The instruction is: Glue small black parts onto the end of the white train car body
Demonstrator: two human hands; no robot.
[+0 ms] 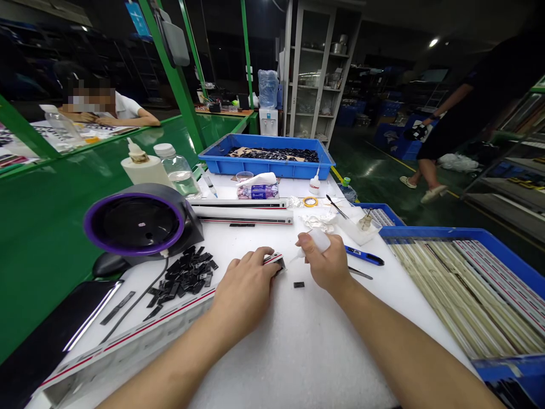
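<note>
The left hand (244,284) presses palm-down, fingers curled, on the near end of a long white strip (140,335) with a red line, whose long axis runs from 8 o'clock at the table's near-left edge up toward 2 o'clock at the centre. The right hand (330,264) grips a small white squeeze bottle (317,241), its nozzle pointing toward 8 o'clock at the strip's end. A small black clip (298,284) lies between the hands; a pile of black clips (187,275) sits at 9 o'clock of the left hand.

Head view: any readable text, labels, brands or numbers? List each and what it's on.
None is legible.
Purple-and-white packet behind the hands: print too blurred to read.
Blue sign hanging top left: white mark, unreadable.
Small glue bottle by the blue bin: label too small to read.
</note>
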